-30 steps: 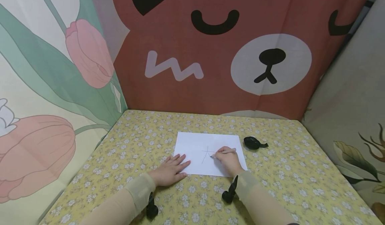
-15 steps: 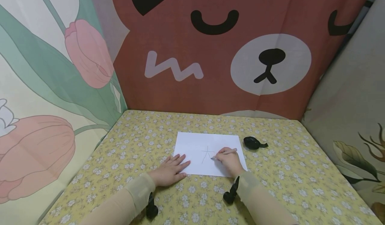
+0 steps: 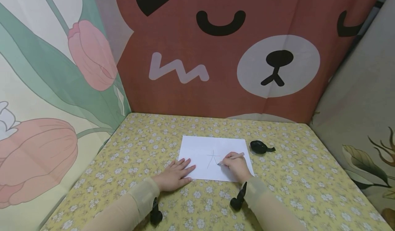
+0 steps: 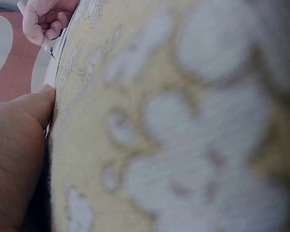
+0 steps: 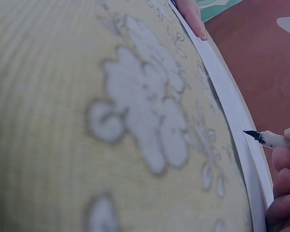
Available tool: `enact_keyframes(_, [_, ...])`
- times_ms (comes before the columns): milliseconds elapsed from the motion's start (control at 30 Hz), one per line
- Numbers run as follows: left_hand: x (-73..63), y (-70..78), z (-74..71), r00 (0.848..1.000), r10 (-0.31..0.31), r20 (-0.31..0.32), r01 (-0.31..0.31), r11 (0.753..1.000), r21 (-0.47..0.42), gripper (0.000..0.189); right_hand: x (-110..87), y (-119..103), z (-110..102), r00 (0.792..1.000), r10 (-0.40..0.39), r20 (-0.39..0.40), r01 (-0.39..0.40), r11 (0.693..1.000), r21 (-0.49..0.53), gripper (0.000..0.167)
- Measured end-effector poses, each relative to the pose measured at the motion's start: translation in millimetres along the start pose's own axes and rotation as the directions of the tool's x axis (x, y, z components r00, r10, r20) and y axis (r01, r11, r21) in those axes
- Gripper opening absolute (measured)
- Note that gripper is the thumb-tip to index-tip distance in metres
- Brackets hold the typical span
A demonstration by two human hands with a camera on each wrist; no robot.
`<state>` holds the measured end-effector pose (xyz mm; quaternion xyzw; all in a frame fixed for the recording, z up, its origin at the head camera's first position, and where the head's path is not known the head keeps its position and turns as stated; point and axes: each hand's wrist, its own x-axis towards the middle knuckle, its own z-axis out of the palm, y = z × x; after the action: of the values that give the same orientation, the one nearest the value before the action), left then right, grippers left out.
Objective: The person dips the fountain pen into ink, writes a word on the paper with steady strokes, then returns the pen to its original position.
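Note:
A white sheet of paper [image 3: 194,147] lies on the flowered cloth. Thin dark strokes [image 3: 213,155] on it make a cross with two slanting legs. My right hand [image 3: 238,168] pinches a pale pen [image 3: 237,155], its tip at the lower end of the right leg. In the right wrist view the pen [image 5: 276,140] shows a dark pointed nib against the paper [image 5: 234,113]. My left hand [image 3: 174,175] rests flat with fingers spread, fingertips over the sheet's lower left edge. From the left wrist only part of that hand [image 4: 17,154] shows.
Right of the paper lies a rounded black object [image 3: 258,147] with a narrow tail. Yellow flowered cloth [image 3: 148,145] covers the table. A bear-print curtain [image 3: 216,97] stands behind it, with printed curtains at both sides. Each wrist carries a small black device [image 3: 156,215].
My right hand has moved slightly right and toward me with the pen, and the right slanting stroke has grown longer. The left hand and the paper have stayed in place.

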<state>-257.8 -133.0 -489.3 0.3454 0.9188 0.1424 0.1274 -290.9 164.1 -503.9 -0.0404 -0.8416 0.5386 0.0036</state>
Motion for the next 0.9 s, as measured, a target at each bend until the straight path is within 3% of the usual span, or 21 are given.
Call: enact_keyframes(900, [-0.2,-0.3,-2.7,1.000,0.024,0.009,-0.023,0.999,-0.026,0.059,-5.9,-0.7,-4.9,1.000,0.005,0.000,-0.005,1.000,0.007,0.006])
